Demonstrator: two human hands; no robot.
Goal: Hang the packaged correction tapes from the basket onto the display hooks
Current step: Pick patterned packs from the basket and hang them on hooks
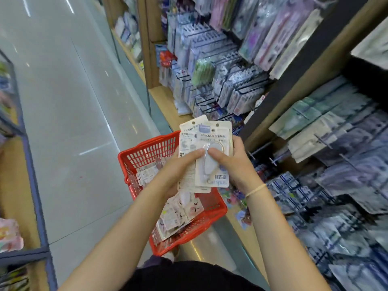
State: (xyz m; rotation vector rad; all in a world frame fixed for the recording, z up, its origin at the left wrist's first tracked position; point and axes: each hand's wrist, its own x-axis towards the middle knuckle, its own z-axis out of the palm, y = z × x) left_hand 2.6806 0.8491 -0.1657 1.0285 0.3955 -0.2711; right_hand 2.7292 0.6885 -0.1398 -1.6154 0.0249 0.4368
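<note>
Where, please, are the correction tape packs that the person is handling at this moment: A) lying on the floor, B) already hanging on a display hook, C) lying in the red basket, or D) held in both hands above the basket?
D: the left hand and right hand together hold the fanned correction tape packs above the red basket, with none on a hook yet.
</note>
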